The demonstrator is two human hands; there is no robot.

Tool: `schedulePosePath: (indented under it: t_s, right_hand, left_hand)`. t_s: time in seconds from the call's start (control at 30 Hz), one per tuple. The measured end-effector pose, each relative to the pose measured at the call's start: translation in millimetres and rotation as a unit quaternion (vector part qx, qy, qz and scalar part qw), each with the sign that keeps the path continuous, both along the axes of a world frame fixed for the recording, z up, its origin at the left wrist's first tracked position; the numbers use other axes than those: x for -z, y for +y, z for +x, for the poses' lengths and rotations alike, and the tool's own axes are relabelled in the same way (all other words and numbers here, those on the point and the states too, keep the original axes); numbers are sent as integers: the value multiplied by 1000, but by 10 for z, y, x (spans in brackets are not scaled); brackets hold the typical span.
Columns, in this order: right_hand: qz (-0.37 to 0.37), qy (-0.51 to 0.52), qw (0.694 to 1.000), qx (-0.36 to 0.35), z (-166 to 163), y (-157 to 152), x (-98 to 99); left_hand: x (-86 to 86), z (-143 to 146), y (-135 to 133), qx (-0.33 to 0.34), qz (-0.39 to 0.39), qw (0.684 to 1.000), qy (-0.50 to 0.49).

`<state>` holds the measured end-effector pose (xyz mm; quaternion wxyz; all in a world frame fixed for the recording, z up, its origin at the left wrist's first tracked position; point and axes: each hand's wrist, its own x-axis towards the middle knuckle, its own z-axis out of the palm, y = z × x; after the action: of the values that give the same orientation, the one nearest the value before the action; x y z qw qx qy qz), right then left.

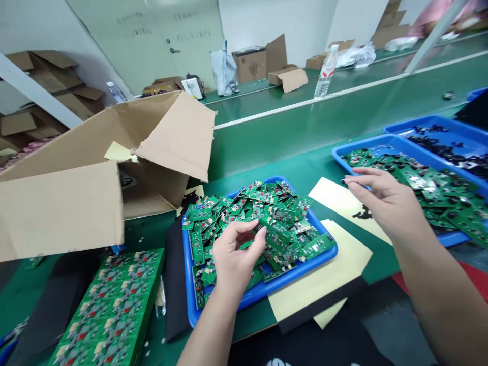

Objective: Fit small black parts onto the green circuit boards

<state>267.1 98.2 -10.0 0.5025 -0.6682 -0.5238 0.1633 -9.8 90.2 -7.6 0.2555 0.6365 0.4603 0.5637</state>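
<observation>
My left hand (236, 254) pinches a small green circuit board (275, 233) between thumb and fingers, above a blue tray (259, 295) heaped with similar boards. Off to the right, my right hand (389, 203) is raised with thumb and index finger brought together. A tiny dark piece (344, 180) shows at those fingertips, too small to name. Below that hand, little black pieces (364, 213) lie on a cream paper sheet (331, 195). Another cream sheet (324, 254) extends under the right edge of the tray.
An open cardboard box (61, 208) stands at the left. In front of it are stacked uncut board panels (110, 310). On the right sit a blue tray of boards (337, 152) and a blue tray with black parts (423, 122). A water bottle (327, 73) stands on the ledge behind.
</observation>
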Motion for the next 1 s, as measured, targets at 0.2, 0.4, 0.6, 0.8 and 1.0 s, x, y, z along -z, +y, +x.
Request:
schedulePosePath:
  t_s: [0.2, 0.4, 0.6, 0.8, 1.0]
  right_hand:
    - [-143, 52, 988, 11, 447, -345, 315]
    - [-221, 68, 973, 8, 499, -286, 656]
    - [-269, -43, 962, 20, 552, -176, 788]
    - [-278, -156, 948, 7, 623, -138, 776]
    - [-284, -237, 929, -7, 592, -194, 732]
  left_hand:
    - [-5, 38, 16, 33, 19, 999, 8]
    - [1, 40, 26, 32, 22, 999, 37]
    - [-10, 33, 32, 42, 26, 998, 41]
    - [-11, 23, 26, 50, 26, 998, 38]
    - [-12, 30, 20, 61, 35, 997, 26]
